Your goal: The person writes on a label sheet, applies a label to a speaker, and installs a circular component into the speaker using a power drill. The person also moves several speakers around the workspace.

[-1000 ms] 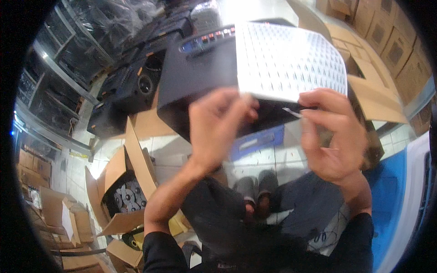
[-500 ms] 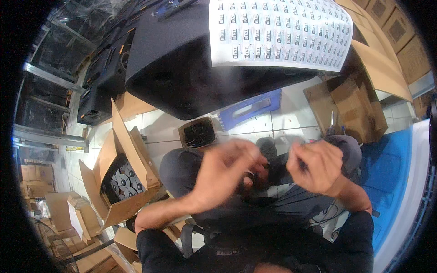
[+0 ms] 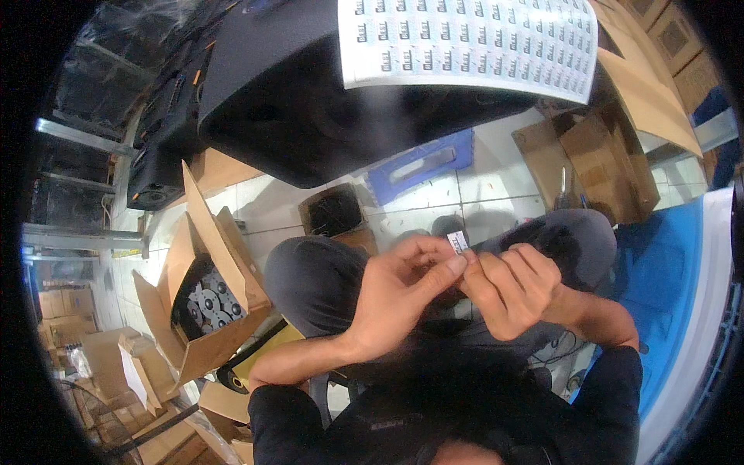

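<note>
My left hand (image 3: 399, 288) and my right hand (image 3: 513, 288) meet above my lap, over my grey trousers. Between their fingertips they pinch a small white sticker label (image 3: 458, 242). A white sheet of several printed sticker labels (image 3: 473, 48) lies on top of a large black speaker cabinet (image 3: 310, 116) in front of me, well above both hands.
An open cardboard box (image 3: 203, 298) with several round black speaker parts stands at my left. A small box of dark parts (image 3: 335, 213) and a blue plastic stool (image 3: 422, 164) sit on the tiled floor. More cardboard boxes (image 3: 601, 159) are at the right, black equipment at the far left.
Both hands came down from the label sheet on the cabinet to my lap, now pinching one small label together. The view has tilted downward.
</note>
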Demonstrator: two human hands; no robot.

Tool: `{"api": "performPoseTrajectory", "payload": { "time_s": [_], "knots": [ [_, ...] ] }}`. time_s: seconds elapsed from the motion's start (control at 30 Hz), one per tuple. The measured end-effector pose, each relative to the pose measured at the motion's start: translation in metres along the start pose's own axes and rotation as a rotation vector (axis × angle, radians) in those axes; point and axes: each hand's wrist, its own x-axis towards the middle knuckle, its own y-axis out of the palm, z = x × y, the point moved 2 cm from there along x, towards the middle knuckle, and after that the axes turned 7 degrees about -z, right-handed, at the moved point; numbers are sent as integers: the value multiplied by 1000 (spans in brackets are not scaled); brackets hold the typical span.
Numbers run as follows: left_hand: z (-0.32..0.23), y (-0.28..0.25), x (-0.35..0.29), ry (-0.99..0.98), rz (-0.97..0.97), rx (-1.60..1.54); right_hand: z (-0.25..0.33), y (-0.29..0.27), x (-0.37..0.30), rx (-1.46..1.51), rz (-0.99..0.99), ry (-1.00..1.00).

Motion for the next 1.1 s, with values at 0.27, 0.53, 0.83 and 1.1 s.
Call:
{"api": "performPoseTrajectory", "payload": {
  "time_s": [0.27,0.53,0.83,1.1],
  "knots": [
    [0,1,5,52,-75,62,-1,2,-2,-5,52,-17],
    [-16,-12,12,26,-149,241,-20,-7,17,258,-41,305],
    [-82,-13,37,228,109,1009,-96,8,49,806,407,779],
    [-92,-22,69,247,228,1139,-94,52,33,986,373,779]
  ]
}}
